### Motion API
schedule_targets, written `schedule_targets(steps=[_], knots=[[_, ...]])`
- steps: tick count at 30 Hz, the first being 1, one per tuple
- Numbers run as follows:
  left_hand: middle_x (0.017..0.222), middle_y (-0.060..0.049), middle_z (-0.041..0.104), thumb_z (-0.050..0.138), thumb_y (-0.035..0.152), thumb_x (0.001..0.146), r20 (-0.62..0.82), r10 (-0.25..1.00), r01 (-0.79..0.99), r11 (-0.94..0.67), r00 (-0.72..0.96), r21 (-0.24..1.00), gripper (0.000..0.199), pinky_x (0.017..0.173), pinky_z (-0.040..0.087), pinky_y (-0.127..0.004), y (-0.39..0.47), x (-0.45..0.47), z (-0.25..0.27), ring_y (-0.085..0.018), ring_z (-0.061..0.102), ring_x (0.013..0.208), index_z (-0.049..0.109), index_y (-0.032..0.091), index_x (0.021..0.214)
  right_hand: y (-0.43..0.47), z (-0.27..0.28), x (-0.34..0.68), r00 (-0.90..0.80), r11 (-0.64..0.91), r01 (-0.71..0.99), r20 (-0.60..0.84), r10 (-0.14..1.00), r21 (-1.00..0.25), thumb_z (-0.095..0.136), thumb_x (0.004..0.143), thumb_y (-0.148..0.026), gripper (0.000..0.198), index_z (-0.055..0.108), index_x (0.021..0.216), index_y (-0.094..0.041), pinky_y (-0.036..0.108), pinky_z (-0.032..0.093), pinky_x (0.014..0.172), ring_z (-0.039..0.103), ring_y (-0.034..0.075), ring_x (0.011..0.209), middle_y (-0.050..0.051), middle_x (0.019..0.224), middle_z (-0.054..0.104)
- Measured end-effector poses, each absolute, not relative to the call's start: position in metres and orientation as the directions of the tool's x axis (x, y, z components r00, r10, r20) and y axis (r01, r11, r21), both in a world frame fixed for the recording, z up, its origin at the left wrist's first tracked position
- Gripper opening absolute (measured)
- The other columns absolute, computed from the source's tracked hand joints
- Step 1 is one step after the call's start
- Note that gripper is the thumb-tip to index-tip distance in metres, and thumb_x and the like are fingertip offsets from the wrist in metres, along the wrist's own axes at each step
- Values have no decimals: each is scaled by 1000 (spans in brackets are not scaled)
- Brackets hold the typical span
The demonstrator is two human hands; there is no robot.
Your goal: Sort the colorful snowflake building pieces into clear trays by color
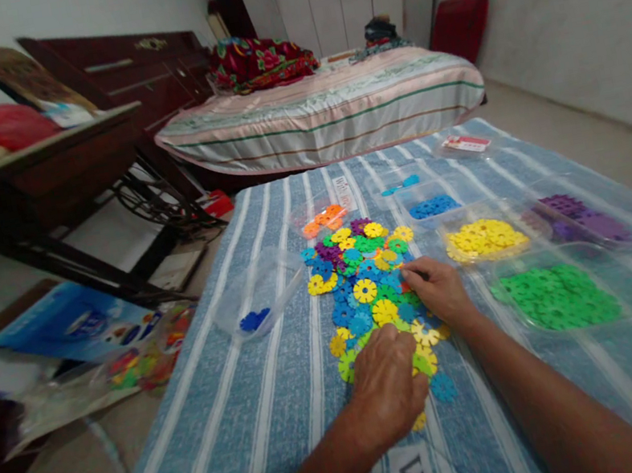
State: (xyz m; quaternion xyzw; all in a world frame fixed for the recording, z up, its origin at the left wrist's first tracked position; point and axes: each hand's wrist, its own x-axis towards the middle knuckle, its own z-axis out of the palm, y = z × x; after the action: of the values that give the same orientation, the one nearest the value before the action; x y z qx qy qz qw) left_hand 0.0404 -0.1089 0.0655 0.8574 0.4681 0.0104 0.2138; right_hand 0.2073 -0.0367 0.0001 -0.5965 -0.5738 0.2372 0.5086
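Observation:
A loose pile of flower-shaped plastic discs point(365, 291) in yellow, blue, green, purple and orange lies on the striped cloth. Over the near end of this pile is my left hand point(388, 379), its fingers curled down among yellow and lime discs; whatever they hold is hidden. My right hand point(440, 289) reaches in from the right edge of the pile. Its thumb and forefinger come together beside a small reddish piece point(404, 284), and I cannot make out what is pinched. A single blue disc point(443, 388) lies nearest me, right of my left hand.
Clear tubs of sorted discs stand on the right: green point(565, 297), yellow point(484, 239), purple point(585, 217) and blue point(433, 206). An orange tub point(325, 220) is behind the pile. Left is a tub with dark blue discs point(255, 320). A bed point(320, 121) stands beyond.

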Motion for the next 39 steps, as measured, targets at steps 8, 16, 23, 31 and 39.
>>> schedule_targets(steps=[8,16,23,31,39], knots=[[66,2,54,54,9,62,-215,879,670,-148,427,727,9,59,33,-24,-104,41,66,-11,49,65,51,18,63,-40,-7,208,244,138,398,249,937,-907,55,79,-40,25,71,80,-21,34,46,76,63,22,79,4,82,70],[54,6,47,58,19,66,-213,949,431,96,231,897,4,50,31,-20,-83,12,90,-7,41,51,56,16,64,-41,-6,208,229,137,420,251,940,-897,54,79,-42,27,70,79,-20,34,45,73,62,22,77,3,79,69],[57,4,56,60,28,65,125,990,639,-58,-61,767,11,54,38,-21,-20,-56,127,-10,50,55,61,16,65,-41,-7,207,228,142,413,253,940,-900,54,79,-42,27,71,80,-21,34,45,73,62,22,76,3,79,69],[53,1,59,61,25,61,89,988,856,62,-125,513,9,55,41,-23,61,-93,97,-15,58,58,63,16,60,-41,-6,207,237,132,401,242,941,-907,55,79,-41,26,71,79,-21,33,46,73,63,22,76,3,79,70],[60,-2,65,59,23,63,43,990,912,107,-135,396,10,60,44,-25,75,-92,84,-18,62,66,67,16,63,-40,-5,207,240,149,400,261,935,-904,56,80,-39,24,71,78,-21,33,47,74,63,21,76,3,79,70]])
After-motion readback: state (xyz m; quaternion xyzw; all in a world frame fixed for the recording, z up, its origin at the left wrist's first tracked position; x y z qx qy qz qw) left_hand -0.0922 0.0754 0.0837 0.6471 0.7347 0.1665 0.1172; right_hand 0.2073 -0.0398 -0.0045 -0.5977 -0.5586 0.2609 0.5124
